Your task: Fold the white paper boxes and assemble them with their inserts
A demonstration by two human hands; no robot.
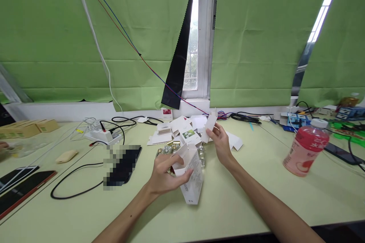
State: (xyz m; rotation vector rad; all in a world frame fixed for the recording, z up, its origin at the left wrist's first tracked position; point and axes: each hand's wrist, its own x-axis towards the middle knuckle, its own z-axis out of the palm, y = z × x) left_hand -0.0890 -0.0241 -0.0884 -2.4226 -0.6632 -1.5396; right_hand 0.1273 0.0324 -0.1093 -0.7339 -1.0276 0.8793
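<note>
My left hand (pixel 168 172) grips a white cardboard box (pixel 193 182) by its upper end, thumb on one side and fingers on the other. The box's top is open, and it tilts over the table. Farther back, my right hand (pixel 221 142) pinches a narrow white cardboard piece (pixel 210 125), held upright above the pile. Behind the box lie several small shiny bottles (pixel 201 153), partly hidden by the box and my left hand. A heap of white folded cartons (pixel 179 129) spreads beyond them, one with a green picture (pixel 188 134).
A pink drink bottle (pixel 306 148) stands at the right. On the left are a phone (pixel 125 165), a power strip (pixel 104 134) with black cables, a beige soap-like bar (pixel 66 156) and yellow boxes (pixel 28 128). Another person's fingers (pixel 3 144) show at the left edge.
</note>
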